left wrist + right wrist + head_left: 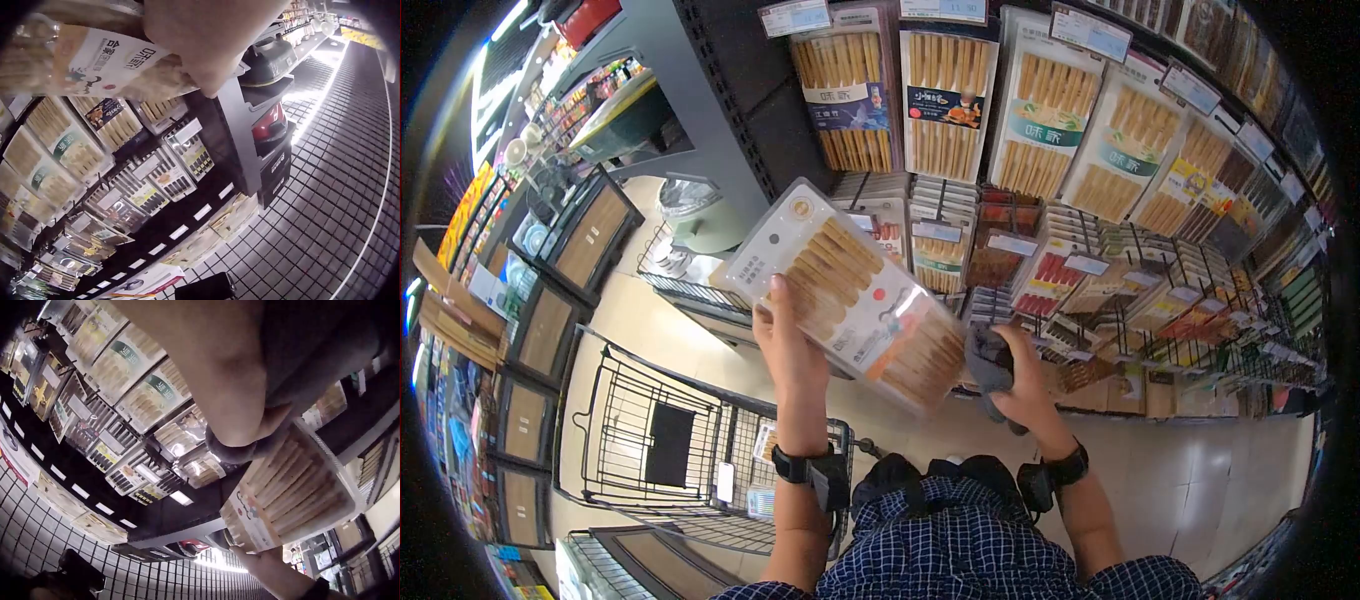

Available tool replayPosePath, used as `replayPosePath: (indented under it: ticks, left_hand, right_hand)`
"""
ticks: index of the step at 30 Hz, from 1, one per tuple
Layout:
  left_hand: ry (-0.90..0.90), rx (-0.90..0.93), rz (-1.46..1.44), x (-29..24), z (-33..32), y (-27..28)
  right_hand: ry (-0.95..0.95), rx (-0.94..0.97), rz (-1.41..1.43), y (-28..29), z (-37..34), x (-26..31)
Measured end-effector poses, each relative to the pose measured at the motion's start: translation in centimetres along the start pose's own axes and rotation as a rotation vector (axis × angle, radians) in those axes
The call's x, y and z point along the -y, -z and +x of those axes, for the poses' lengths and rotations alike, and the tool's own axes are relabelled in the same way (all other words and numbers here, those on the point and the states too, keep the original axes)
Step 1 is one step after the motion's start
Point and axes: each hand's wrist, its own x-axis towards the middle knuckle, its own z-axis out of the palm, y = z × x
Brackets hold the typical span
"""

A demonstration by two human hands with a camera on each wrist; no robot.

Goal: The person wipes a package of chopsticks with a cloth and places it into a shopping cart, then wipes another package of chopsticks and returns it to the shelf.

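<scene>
My left hand point(792, 345) grips a clear plastic pack of chopsticks point(830, 275) by its left edge, thumb on the front. The pack is tilted, its upper end toward the shelf and its lower right end near my right hand point(1028, 385). That hand holds a dark grey, soft-looking thing point(988, 365) between thumb and fingers; what it is I cannot tell. In the left wrist view the printed label of the pack point(112, 62) shows beside the hand. The right wrist view shows the grey thing point(325, 347) close beside the pack of chopsticks point(300, 481).
Ahead, more chopstick packs point(945, 95) hang on a dark rack with price tags point(1090, 33). Smaller hanging packs fill the rows below. A wire shopping cart point(615, 400) stands at my left, with a few items inside. Behind it is a lidded bin point(698, 222).
</scene>
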Motion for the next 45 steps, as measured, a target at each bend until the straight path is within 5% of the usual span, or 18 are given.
replayPosePath:
  ticks: [5, 9, 13, 25, 29, 33, 40, 43, 45]
  left_hand:
    - [0.105, 0.059, 0.017, 1.4, -2.1, -2.3]
    - [0.122, 0.212, 0.380, 3.8, -3.8, -1.6]
    - [0.148, 0.221, 0.273, 3.5, -4.4, -2.7]
    - [0.216, -0.017, -0.053, 2.7, -1.8, -1.4]
    - [0.047, -0.067, 0.003, 2.2, -0.3, -0.1]
    - [-0.058, -0.038, -0.043, 0.7, 0.4, -0.1]
    - [0.145, 0.009, -0.163, 0.7, 0.3, 0.1]
    - [0.178, 0.007, -0.239, 1.8, -0.2, 0.2]
    - [0.174, -0.044, -0.188, 2.3, -1.6, -1.2]
  right_hand:
    - [0.336, -0.137, -0.332, -1.9, 2.3, 2.9]
    - [0.401, -0.206, -0.335, -1.8, 5.3, 4.8]
    - [0.512, -0.280, -0.281, -1.3, 8.1, 6.7]
    - [0.730, 0.207, -0.212, -4.0, 3.9, 4.5]
    - [0.632, 0.324, -0.283, -4.3, 1.4, 1.2]
    - [0.370, 0.125, -0.252, -4.1, 0.7, -1.4]
    - [0.163, -0.108, -0.301, -4.2, 1.0, -0.9]
    - [0.054, -0.104, -0.198, -4.8, 1.5, -0.6]
    - [0.146, -0.021, -0.188, -5.1, 2.1, 0.7]
